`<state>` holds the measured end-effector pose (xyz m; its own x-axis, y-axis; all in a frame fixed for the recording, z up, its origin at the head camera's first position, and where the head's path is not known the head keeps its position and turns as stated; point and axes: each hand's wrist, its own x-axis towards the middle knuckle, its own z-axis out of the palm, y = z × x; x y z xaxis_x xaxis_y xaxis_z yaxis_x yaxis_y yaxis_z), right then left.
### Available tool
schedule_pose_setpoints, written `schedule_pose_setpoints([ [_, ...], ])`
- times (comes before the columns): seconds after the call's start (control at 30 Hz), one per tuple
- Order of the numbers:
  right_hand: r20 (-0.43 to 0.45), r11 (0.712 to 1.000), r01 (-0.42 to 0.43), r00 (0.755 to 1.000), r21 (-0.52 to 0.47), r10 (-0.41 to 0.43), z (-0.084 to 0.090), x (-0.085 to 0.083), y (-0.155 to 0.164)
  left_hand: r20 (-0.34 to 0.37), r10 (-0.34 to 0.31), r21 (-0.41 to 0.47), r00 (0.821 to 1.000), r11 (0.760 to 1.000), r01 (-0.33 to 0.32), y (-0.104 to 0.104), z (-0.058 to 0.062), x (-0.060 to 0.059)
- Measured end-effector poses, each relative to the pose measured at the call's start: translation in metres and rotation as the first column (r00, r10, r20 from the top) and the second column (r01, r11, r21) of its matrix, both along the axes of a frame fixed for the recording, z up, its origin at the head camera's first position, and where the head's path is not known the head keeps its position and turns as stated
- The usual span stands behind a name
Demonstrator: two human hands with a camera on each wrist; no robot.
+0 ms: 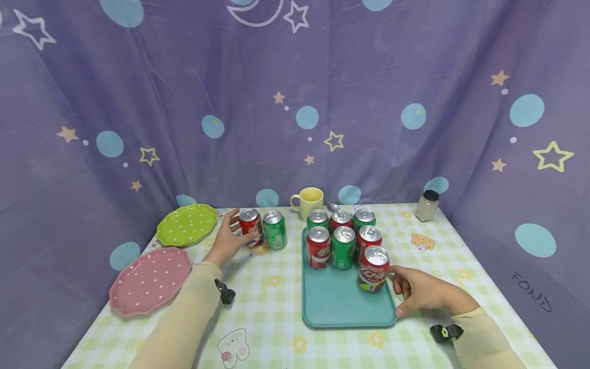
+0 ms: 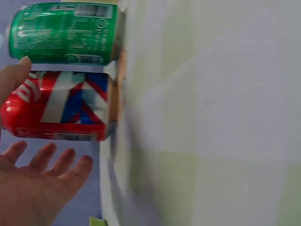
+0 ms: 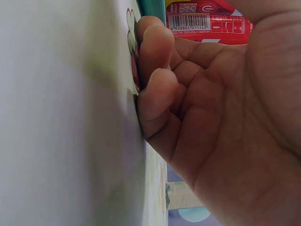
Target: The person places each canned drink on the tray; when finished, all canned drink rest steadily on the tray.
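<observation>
My left hand (image 1: 234,231) reaches to a red can (image 1: 251,226) standing on the checked cloth left of the tray. In the left wrist view its fingers (image 2: 66,162) are straight and spread beside the red can (image 2: 61,110), with the thumb at the can's other side; no grip shows. A green can (image 1: 275,230) stands right against it. My right hand (image 1: 397,292) rests on the table at the teal tray's (image 1: 341,305) right edge, fingers (image 3: 157,89) loosely curled, holding nothing. Just left of it a red can (image 1: 373,269) stands on the tray in front of several more red and green cans.
A green plate (image 1: 186,224) and a pink plate (image 1: 149,280) lie at the table's left. At the back stand a yellow mug (image 1: 308,201), a spoon (image 1: 333,207) and a small jar (image 1: 427,205). Purple curtain closes in three sides.
</observation>
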<state>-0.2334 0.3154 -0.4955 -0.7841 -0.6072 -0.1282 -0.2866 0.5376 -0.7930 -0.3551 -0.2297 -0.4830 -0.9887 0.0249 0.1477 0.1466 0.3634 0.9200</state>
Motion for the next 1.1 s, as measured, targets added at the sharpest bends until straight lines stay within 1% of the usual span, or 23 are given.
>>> schedule_pose_setpoints([
  [0.07,-0.001,1.000,-0.002,1.000,-0.006,0.002,0.000,0.000,0.000,0.032,-0.014,-0.001,0.999,1.000,0.014,0.000,-0.004,-0.003],
  [0.13,0.001,1.000,-0.005,1.000,-0.014,0.005,0.000,0.000,0.000,0.047,-0.018,0.004,0.999,1.000,0.017,0.001,-0.007,-0.005],
  [0.37,-0.004,1.000,-0.002,1.000,-0.012,0.002,0.000,0.000,0.000,0.051,-0.012,0.042,0.999,0.999,0.009,0.005,-0.012,-0.011],
  [0.47,-0.004,1.000,0.001,1.000,-0.003,-0.001,0.000,0.000,0.000,0.056,-0.005,0.047,0.998,0.999,0.002,0.006,-0.013,-0.010],
  [0.6,-0.005,1.000,0.003,1.000,0.009,-0.003,0.000,-0.001,0.000,0.039,0.020,0.053,0.999,0.998,-0.022,0.007,-0.014,-0.008],
  [0.7,-0.005,1.000,0.006,1.000,0.020,-0.006,0.000,-0.001,0.000,0.027,0.059,0.063,0.998,0.996,-0.061,0.009,-0.015,-0.004],
  [0.77,0.002,1.000,0.011,1.000,0.021,-0.011,0.000,-0.001,0.000,0.020,0.096,0.076,0.995,0.992,-0.097,0.010,-0.016,-0.001],
  [0.9,0.017,1.000,0.014,1.000,0.008,-0.014,0.000,-0.001,-0.001,-0.037,0.185,0.097,0.982,0.979,-0.181,0.015,-0.012,0.009],
  [1.0,0.018,1.000,0.009,1.000,-0.014,-0.009,0.001,-0.001,0.000,-0.102,0.243,0.114,0.965,0.966,-0.231,0.019,-0.002,0.018],
  [1.1,0.009,0.999,0.003,1.000,-0.033,-0.003,0.001,-0.001,0.000,-0.164,0.269,0.134,0.949,0.959,-0.249,0.024,0.012,0.031],
])
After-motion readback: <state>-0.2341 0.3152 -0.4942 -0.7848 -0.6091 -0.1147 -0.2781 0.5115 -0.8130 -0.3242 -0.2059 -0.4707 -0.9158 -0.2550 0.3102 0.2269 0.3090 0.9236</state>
